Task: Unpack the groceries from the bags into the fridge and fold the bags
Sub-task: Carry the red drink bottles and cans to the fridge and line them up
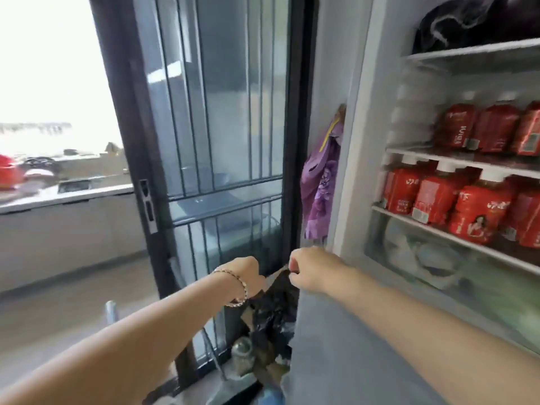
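Our left hand (245, 276) and right hand (311, 270) pinch a crumpled black plastic bag (271, 314), fingers curled. It hangs below them.

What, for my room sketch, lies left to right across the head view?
Red item on the counter → glass sliding door → hanging purple bag → red bottles on the fridge shelves.

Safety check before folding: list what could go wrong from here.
1. The bag, gripped by the left hand and right hand, hangs close to a jar on the floor; swinging it might knock the jar over.
2. The fridge stands open; its bottles may warm.
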### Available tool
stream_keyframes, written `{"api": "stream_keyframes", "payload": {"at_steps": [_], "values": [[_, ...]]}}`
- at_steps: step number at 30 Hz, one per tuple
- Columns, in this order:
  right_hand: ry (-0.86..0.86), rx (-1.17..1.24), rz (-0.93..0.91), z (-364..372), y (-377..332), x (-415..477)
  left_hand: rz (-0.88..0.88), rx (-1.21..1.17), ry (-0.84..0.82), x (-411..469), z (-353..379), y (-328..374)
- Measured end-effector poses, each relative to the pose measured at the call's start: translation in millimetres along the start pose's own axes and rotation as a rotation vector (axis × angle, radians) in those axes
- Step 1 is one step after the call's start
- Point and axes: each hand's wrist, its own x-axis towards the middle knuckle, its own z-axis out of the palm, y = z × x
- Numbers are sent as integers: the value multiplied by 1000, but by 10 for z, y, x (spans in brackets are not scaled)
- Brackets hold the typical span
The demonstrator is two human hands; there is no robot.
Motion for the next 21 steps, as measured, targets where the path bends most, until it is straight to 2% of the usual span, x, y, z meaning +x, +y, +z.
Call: {"api": "stream_keyframes", "payload": {"at_steps": [2, 5, 10, 12, 16, 21], "values": [[-58, -43, -168, 145, -538, -41, -108, 24, -6, -288, 56, -493], [-109, -75, -382, 384, -1374, -192, -306, 70, 80, -980, 114, -1296], [-171, -131, -695, 921, -2918, -733, -655, -55, 118, -2515, 296, -2602], [-199, -162, -840, 1167, -3680, -1184, -825, -89, 132, -3381, 426, -3159], [-192, -196, -1091, 1562, -4849, -2092, -1093, -146, 188, -4894, 628, -3836], [-239, -242, -1408, 2106, -6457, -3850, -1429, -233, 217, -7274, 997, -4519]]}}
